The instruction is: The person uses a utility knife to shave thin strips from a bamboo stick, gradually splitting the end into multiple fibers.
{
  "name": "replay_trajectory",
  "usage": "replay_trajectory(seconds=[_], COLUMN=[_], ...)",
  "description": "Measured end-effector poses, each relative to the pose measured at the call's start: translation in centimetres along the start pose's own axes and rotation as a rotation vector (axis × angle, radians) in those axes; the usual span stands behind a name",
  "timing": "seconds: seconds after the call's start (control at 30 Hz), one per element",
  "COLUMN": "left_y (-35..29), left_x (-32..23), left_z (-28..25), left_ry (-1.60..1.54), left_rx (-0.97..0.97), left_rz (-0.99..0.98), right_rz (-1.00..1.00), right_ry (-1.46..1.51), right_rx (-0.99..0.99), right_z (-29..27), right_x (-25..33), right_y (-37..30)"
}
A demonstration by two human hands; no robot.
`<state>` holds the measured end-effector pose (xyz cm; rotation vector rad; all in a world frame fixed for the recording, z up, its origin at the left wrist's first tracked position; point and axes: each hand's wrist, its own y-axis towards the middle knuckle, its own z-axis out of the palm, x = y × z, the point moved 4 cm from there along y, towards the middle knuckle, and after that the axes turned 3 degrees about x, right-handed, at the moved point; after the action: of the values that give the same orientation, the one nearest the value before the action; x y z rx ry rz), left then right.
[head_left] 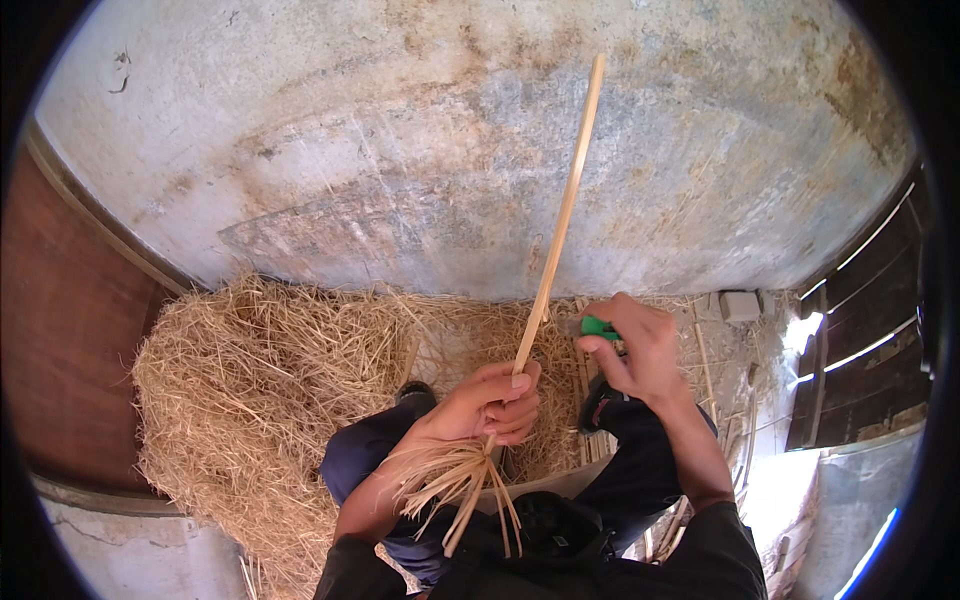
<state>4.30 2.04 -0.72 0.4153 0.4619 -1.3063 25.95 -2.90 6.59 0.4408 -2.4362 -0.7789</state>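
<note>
Head view: one long pale stick (565, 210), straw-yellow, slim, smooth-looking and faintly bowed along its length. Its upper part rises from the left hand (497, 402), leaning away to the upper right, with a blunt tip well above the fist. Along its right edge, just above the fist, a small sliver stands off the surface.

Left hand — fingers curled closed around the stick, thumb laid along it. Beneath this fist, a fringe of thin strips (465, 480), same pale colour, fans loosely downward over the wrist and lap; the fingers hide the join with the stick.

Right hand (640, 345) — closed on a small green-handled tool (597, 327), to the right of the stick and apart from it. A short greyish end points toward the stick; its form is too small to make out.

Surroundings: heap of dry straw (265, 390), left of the left hand; stained grey wall (400, 170), beyond both hands; pale block (740, 306), right of the right hand.
</note>
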Motion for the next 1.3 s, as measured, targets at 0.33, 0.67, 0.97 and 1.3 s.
replay_trajectory(seconds=[0.33,0.67,0.97,1.3], left_y=[-0.3,-0.4,-0.5,0.4], left_x=[-0.5,-0.7,0.0,3.9], left_z=[0.4,1.4,0.8,-0.7], left_ry=[0.468,0.676,0.586,0.718], left_rx=[-0.269,-0.326,-0.337,-0.304], left_rz=[0.09,0.113,0.09,-0.069], right_rz=[-0.147,-0.189,-0.097,0.299], right_ry=[-0.129,-0.169,-0.179,-0.18], right_rx=[0.009,-0.026,-0.096,-0.445], right_z=[1.4,1.4,1.1,-5.9], right_x=[2.6,3.2,1.6,-6.8], right_y=[0.3,0.6,0.2,0.1])
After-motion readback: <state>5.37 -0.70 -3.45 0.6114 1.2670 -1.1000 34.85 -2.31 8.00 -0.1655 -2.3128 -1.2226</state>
